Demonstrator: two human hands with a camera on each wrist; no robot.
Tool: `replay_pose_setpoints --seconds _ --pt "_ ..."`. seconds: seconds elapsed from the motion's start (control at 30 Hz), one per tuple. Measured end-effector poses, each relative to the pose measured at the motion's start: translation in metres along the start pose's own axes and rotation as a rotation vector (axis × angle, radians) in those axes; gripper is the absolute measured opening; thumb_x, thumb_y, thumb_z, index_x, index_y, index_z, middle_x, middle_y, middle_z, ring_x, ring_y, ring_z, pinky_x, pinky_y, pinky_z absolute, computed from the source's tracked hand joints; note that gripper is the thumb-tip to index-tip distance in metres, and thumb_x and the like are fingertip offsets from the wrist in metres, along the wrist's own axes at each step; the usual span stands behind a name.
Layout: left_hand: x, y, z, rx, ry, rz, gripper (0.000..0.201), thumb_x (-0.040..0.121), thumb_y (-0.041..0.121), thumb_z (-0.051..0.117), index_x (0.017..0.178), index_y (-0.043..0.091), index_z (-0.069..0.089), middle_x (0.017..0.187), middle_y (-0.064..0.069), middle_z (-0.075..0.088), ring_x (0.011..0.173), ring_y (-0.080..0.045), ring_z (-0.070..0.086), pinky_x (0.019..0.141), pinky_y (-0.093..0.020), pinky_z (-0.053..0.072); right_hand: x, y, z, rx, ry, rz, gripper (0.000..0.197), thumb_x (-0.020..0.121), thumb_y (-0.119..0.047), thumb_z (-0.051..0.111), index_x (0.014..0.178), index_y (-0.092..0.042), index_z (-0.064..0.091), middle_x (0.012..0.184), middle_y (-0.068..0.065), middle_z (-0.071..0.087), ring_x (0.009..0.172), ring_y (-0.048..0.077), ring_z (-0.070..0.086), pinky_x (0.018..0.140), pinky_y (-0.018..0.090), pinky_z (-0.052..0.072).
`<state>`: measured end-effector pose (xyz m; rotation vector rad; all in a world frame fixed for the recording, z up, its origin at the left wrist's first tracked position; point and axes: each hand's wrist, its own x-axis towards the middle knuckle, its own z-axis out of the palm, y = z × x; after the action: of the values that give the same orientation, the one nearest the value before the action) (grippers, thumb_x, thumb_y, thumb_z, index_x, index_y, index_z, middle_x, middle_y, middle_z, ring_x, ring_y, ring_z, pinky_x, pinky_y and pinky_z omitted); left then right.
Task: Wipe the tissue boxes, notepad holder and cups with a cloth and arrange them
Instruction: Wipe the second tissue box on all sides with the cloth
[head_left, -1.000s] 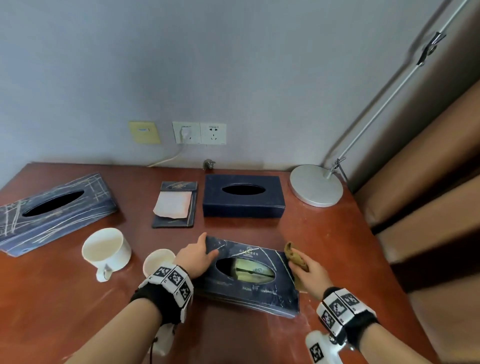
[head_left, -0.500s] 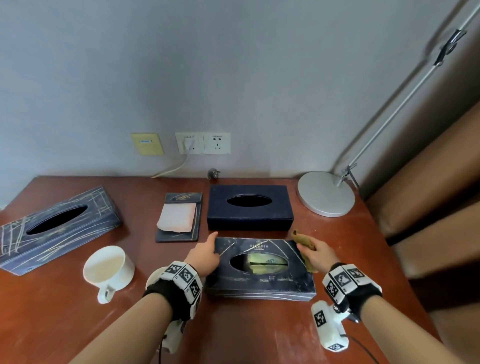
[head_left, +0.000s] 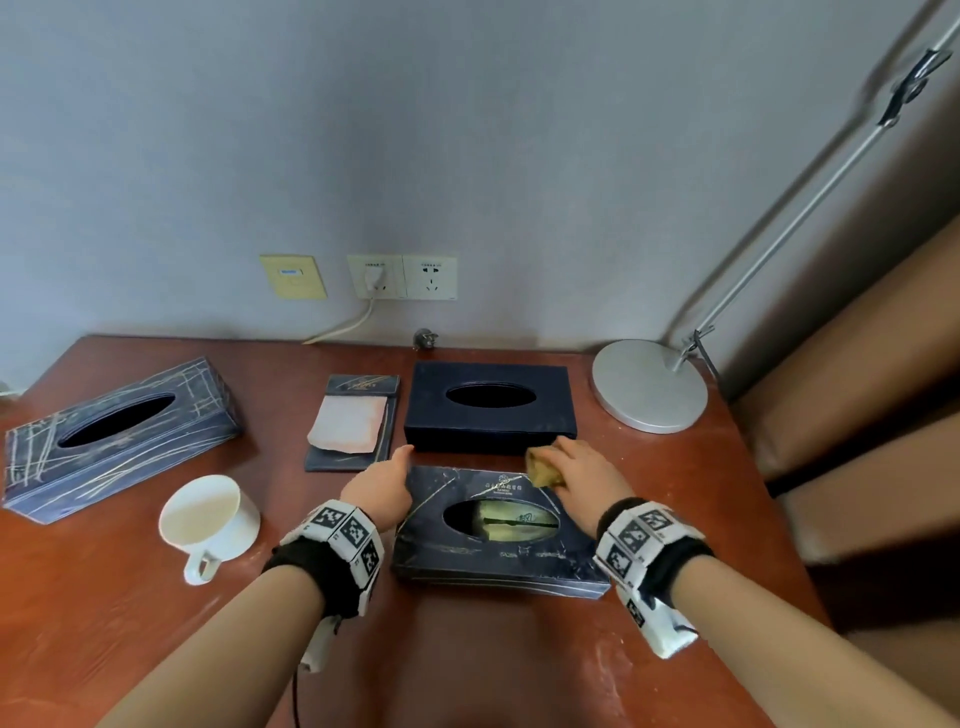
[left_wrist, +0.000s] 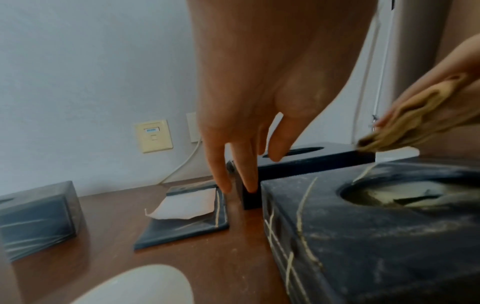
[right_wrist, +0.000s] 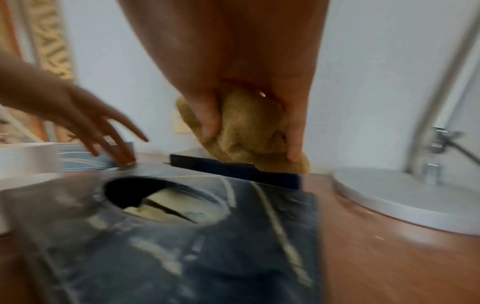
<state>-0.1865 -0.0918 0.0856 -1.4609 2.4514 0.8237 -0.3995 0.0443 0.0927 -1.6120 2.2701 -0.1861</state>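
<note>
— Right grip (head_left: 582, 475)?
— Curled round the tan cloth (right_wrist: 249, 131), thumb and fingers bunching it into a wad, poised at the far right corner of the near tissue box (head_left: 498, 530). Probably held bunched so as to give a firm pad for rubbing the lid.

— Left grip (head_left: 379, 486)?
— Spread, fingers straight and pointing down at the box's far left corner; holding nothing. Likely there to steady the box against the push of the cloth — actual contact hard to tell.

— And the box itself?
— Flat on the bench (head_left: 467, 665), directly in front, pale tissue showing in the oval slot, lid streaked and dusty-looking. Just behind it, a plain dark tissue box (head_left: 491, 408), the two close but apart.

— The rest of the task's things?
— Notepad holder (head_left: 353, 423) left of the plain box, with a curled pale sheet on it. White cup (head_left: 210, 519) near the left forearm, handle toward the viewer. Third tissue box (head_left: 117, 436), scratched-looking, angled at the far left. Lamp base (head_left: 649, 387) at the far right, by the wall.
</note>
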Motion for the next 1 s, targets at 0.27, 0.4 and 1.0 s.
replay_pose_setpoints --seconds 0.27,0.4,1.0 --pt "-0.025 -0.006 0.004 -0.222 0.278 0.149 0.059 0.091 -0.003 0.041 0.145 0.018 0.032 0.146 -0.002 0.041 0.129 -0.019 0.045 0.104 -0.028 0.037 0.023 -0.095 0.041 -0.030 -0.132 -0.373 0.055 0.094 -0.015 0.045 0.145 -0.016 0.025 0.155 0.010 0.013 0.144 0.029 0.008 0.119 0.037 0.007" --pt "-0.024 -0.007 0.011 -0.255 0.200 0.196 0.050 0.095 0.005 0.042 0.142 0.021 0.036 0.144 -0.001 0.044 0.129 -0.018 0.045 0.107 -0.030 0.036 0.027 -0.100 0.045 -0.004 -0.289 -0.376 0.086 0.087 -0.025 0.060 0.149 -0.014 0.003 0.157 0.008 -0.001 0.145 0.029 -0.001 0.119 0.038 0.006" --pt "-0.005 -0.008 0.052 0.412 -0.059 0.393 0.099 0.074 0.082 0.011 0.147 0.022 -0.016 0.146 0.005 -0.030 0.139 -0.015 -0.025 0.120 -0.037 -0.001 -0.024 0.032 0.014 -0.251 -0.366 -0.015 0.129 0.057 -0.063 0.075 0.148 -0.027 -0.010 0.157 0.001 -0.011 0.145 0.021 -0.006 0.117 0.036 0.009"
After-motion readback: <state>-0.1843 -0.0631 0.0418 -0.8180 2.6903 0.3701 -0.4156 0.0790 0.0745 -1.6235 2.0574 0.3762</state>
